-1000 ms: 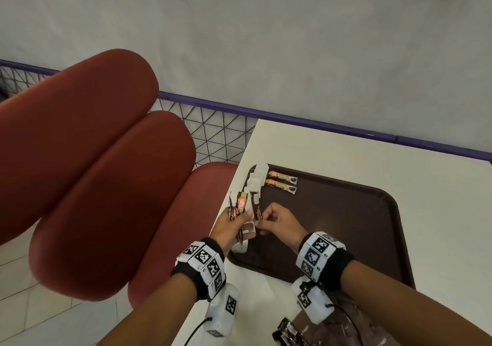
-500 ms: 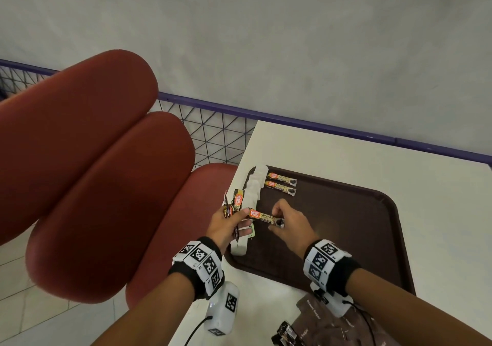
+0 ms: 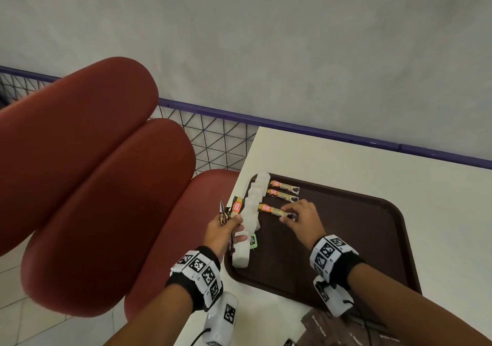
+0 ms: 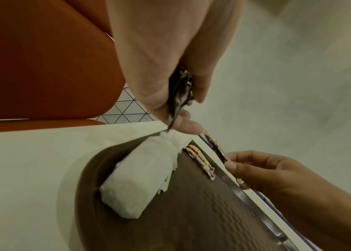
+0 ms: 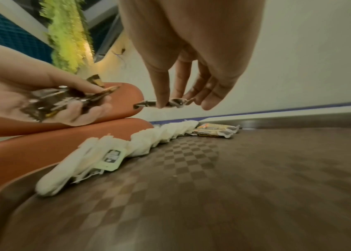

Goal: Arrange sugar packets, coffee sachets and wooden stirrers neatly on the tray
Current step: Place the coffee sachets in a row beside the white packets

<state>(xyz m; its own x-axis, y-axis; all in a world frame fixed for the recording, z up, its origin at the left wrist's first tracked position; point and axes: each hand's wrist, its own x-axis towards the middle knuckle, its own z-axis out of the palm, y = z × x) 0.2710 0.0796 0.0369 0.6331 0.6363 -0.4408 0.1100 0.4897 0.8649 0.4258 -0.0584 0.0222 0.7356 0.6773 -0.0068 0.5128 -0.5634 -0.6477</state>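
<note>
Coffee sachets are found in three places. Two sachets [image 3: 283,190] lie flat and parallel at the far left end of the brown tray [image 3: 372,228], just beside a row of white packets [image 3: 251,204] ranged along the tray's left rim. A third sachet [image 3: 277,210] is pinched at its dark end between thumb and fingers of the right hand [image 3: 302,219]; in the right wrist view it is held level above the tray floor, clear of the surface. A bundle of further sachets [image 3: 231,210] is gripped in the left hand [image 3: 222,232], fingers curled round it, over the table edge beside the tray.

An orange panel with white lettering is seen at one end of each sachet, with gold lettering along the body; the wording cannot be read. A pale green tag [image 5: 111,157] with a dark printed square lies among the white packets at the near end of the row; its print is illegible.

The tray rests on a white table [image 3: 346,159]. Brown printed packets [image 3: 332,327] lie on the table at the near edge, the print too small to read. Red padded seats [image 3: 93,186] stand to the left.
</note>
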